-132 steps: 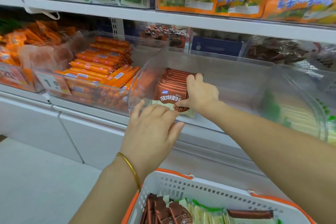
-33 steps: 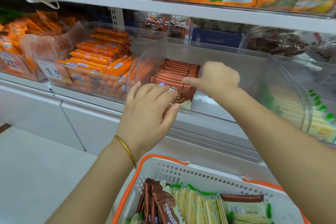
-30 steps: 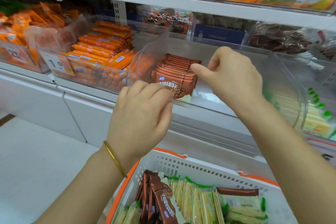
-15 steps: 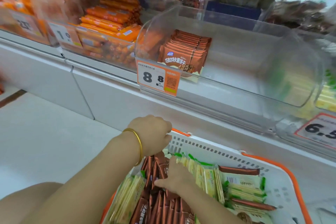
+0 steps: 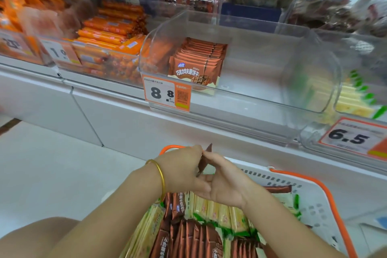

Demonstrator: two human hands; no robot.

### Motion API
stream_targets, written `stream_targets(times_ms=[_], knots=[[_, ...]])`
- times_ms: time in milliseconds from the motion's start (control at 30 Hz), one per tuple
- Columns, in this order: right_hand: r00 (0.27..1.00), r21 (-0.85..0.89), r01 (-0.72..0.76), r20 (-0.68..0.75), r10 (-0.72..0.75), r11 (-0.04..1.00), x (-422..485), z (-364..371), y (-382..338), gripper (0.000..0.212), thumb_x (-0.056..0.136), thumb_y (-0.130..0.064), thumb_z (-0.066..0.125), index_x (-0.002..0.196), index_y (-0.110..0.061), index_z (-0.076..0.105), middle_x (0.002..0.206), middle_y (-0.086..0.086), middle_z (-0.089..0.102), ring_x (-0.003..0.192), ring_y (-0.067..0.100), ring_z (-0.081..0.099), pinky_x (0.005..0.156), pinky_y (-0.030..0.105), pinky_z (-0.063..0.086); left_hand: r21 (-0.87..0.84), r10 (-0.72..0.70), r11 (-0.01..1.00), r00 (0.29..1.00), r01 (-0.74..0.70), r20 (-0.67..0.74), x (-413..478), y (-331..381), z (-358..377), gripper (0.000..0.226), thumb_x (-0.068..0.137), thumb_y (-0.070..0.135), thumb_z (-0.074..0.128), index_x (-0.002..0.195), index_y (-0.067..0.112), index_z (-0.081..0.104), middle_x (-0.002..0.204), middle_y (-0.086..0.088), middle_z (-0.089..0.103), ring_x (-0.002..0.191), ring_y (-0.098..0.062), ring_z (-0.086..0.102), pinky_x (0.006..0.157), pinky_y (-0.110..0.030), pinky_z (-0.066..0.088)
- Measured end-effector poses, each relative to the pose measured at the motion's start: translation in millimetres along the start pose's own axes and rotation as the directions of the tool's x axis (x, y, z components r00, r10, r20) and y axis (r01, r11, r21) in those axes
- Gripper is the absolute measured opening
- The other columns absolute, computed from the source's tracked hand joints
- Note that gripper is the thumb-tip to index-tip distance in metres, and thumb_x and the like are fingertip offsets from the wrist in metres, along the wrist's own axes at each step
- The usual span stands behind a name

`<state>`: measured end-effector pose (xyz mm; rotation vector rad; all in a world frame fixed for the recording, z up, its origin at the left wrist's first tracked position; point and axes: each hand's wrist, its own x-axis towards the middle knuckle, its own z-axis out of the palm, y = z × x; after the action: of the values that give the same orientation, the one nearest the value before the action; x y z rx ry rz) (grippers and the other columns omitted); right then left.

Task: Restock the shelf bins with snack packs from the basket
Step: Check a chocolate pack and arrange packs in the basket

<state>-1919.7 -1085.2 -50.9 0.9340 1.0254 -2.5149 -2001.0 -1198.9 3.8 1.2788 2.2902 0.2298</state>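
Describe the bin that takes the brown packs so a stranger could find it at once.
Start at the white shelf above the basket. Take the centre clear bin, between the orange sausages and the yellow-green packs. Only it holds a single row of brown packs and bears an 8.8 price tag.
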Motion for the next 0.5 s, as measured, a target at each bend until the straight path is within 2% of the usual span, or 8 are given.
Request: stream_targets(times_ms=[33, 100, 200, 267, 333, 367, 433, 500], knots=[[1.0, 0.013, 0.029, 0.0, -0.029, 0.999, -5.3, 2.1, -2.4, 0.037, 0.07, -0.038, 0.07, 0.098, -0.014, 0.064, 0.087, 0.017, 0.064, 0.077, 0.028, 0.064, 0.074, 0.037, 0.053, 0.005, 0.022, 1.0, 0.997, -0.022, -0.078, -1.2, 3.6, -1.6, 0.047, 0.084, 0.036, 0.066, 0.119, 0.011, 0.046, 0.113, -0.004, 0.059, 0.103, -0.02, 0.056, 0.085, -0.033, 0.046], [0.997, -0.038, 0.075, -0.031, -0.076, 0.996, -17.4, 5.9, -7.4, 0.049, 0.072, -0.05, 0.067, 0.107, -0.015, 0.063, 0.101, 0.02, 0.064, 0.09, 0.03, 0.065, 0.07, 0.038, 0.056, -0.023, 0.041, 0.999, 0.974, -0.047, -0.221, -4.9, 7.1, -9.3, 0.029, 0.09, 0.027, 0.057, 0.115, 0.012, 0.053, 0.105, -0.003, 0.063, 0.097, -0.021, 0.058, 0.078, -0.029, 0.044], [0.951, -0.367, 0.174, -0.177, -0.252, 0.914, -35.8, 1.8, -10.9, 0.075, 0.063, -0.066, 0.061, 0.124, -0.022, 0.054, 0.116, 0.013, 0.059, 0.103, 0.025, 0.062, 0.078, 0.04, 0.057, -0.144, -0.02, 0.989, 0.941, -0.031, -0.339, -13.7, 3.9, -30.2, 0.018, 0.087, 0.017, 0.056, 0.103, 0.01, 0.059, 0.088, -0.002, 0.063, 0.081, -0.018, 0.057, 0.061, -0.017, 0.039], [0.874, -0.503, 0.319, -0.173, -0.455, 0.803, -50.2, -1.8, -17.1, 0.075, 0.064, -0.055, 0.068, 0.128, -0.019, 0.052, 0.113, 0.004, 0.063, 0.102, 0.019, 0.064, 0.083, 0.036, 0.056, -0.315, -0.091, 0.949, 0.93, -0.027, -0.356, -23.3, -1.0, -47.2, 0.016, 0.081, 0.016, 0.062, 0.096, 0.01, 0.061, 0.087, -0.003, 0.066, 0.08, -0.018, 0.06, 0.066, -0.019, 0.046], [0.795, -0.561, 0.482, -0.044, -0.606, 0.673, -66.9, 2.5, -32.5, 0.054, 0.075, -0.026, 0.074, 0.125, -0.016, 0.054, 0.1, 0.003, 0.071, 0.089, 0.017, 0.068, 0.074, 0.03, 0.056, -0.528, -0.136, 0.845, 0.923, -0.082, -0.36, -34.1, -3.5, -64.2, 0.025, 0.073, 0.02, 0.067, 0.095, 0.01, 0.064, 0.092, -0.008, 0.07, 0.085, -0.023, 0.065, 0.08, -0.036, 0.051], [0.76, -0.594, 0.54, 0.038, -0.649, 0.597, -76.5, 10.8, -43.8, 0.045, 0.077, -0.012, 0.073, 0.119, -0.017, 0.058, 0.09, 0.002, 0.073, 0.077, 0.016, 0.068, 0.065, 0.027, 0.055, -0.608, -0.142, 0.784, 0.918, -0.124, -0.369, -38.3, -3.1, -73.1, 0.03, 0.067, 0.023, 0.068, 0.094, 0.01, 0.064, 0.093, -0.009, 0.071, 0.084, -0.023, 0.066, 0.081, -0.04, 0.052], [0.708, -0.671, 0.595, 0.177, -0.684, 0.442, -93.7, 34.2, -71.0, 0.032, 0.074, 0.0, 0.074, 0.099, -0.019, 0.066, 0.071, -0.001, 0.07, 0.058, 0.012, 0.062, 0.052, 0.022, 0.05, -0.699, -0.131, 0.677, 0.897, -0.23, -0.422, -39.6, -3.1, -91.0, 0.038, 0.057, 0.024, 0.067, 0.092, 0.012, 0.065, 0.086, -0.004, 0.072, 0.079, -0.018, 0.066, 0.074, -0.035, 0.053], [0.658, -0.743, 0.6, 0.247, -0.711, 0.297, -103.7, 58.4, -101.8, 0.024, 0.071, 0.001, 0.076, 0.082, -0.019, 0.067, 0.061, -0.003, 0.066, 0.048, 0.007, 0.057, 0.046, 0.02, 0.048, -0.74, -0.152, 0.553, 0.828, -0.382, -0.54, -33.1, -2.6, -108.3, 0.032, 0.066, 0.012, 0.069, 0.096, 0.015, 0.062, 0.084, 0.003, 0.071, 0.077, -0.009, 0.066, 0.066, -0.021, 0.053]])
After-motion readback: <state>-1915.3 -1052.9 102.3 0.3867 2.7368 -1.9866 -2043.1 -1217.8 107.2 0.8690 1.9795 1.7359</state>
